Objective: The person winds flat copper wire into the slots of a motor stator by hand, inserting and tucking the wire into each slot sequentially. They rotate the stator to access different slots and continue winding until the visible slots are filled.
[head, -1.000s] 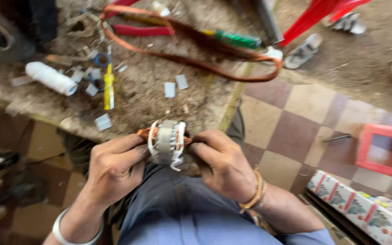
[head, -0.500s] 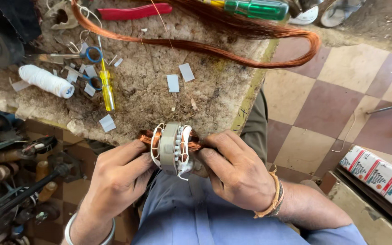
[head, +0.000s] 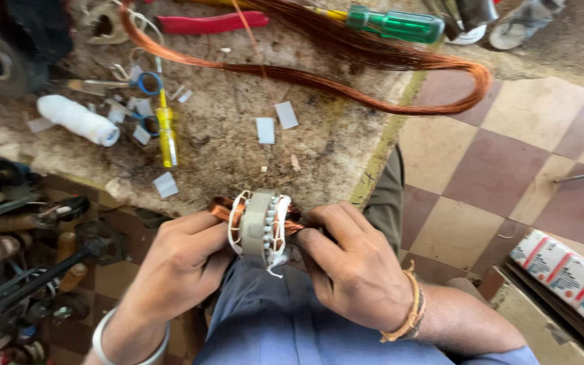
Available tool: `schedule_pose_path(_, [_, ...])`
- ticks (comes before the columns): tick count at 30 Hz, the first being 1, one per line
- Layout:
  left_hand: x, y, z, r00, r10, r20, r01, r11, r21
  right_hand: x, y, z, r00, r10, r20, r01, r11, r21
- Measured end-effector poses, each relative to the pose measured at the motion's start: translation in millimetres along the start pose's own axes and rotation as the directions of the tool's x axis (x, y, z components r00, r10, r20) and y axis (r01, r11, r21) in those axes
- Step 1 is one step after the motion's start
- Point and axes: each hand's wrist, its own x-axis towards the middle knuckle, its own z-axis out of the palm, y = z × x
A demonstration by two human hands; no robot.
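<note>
A small motor stator (head: 259,224), grey steel with white insulation and copper windings, is held over my lap between both hands. My left hand (head: 178,263) grips its left end, where copper wire pokes out. My right hand (head: 354,263) clasps the right end, fingers curled around the windings. A white thread end hangs below the stator. Just beyond it lies a worn stone slab (head: 238,142) with small white paper slips (head: 265,130) scattered on it.
A long loop of copper wire (head: 346,84) crosses the slab. A green-handled screwdriver (head: 393,23), red pliers (head: 212,22), a yellow screwdriver (head: 167,135), scissors (head: 119,86) and a white thread spool (head: 77,119) lie there. Dark tools fill the left; cartons (head: 569,274) sit right on checked tiles.
The view has dropped and steadied, so the slab's tools sit higher in frame. Both hands still hold the stator; it has shifted slightly right and closer.
</note>
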Motion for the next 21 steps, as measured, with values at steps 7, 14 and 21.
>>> schedule_pose_path(7, [-2.4, 5.5, 3.8, 0.995, 0.021, -0.103, -0.016, 0.999, 0.046, -6.3, -4.0, 2.2, 0.994, 0.012, -0.106, -0.016, 0.999, -0.033])
schedule_pose_path(14, [-4.9, 8.3, 7.7, 0.996, 0.001, -0.094, -0.002, 1.000, -0.007, -4.6, -10.4, 3.5, 0.996, 0.074, -0.051, -0.075, 0.997, -0.017])
schedule_pose_path(21, [-7.8, 3.7, 4.8, 0.997, 0.039, -0.065, -0.043, 0.997, -0.062, -1.6, -18.5, 7.3, 0.989, 0.122, -0.079, -0.122, 0.993, -0.002])
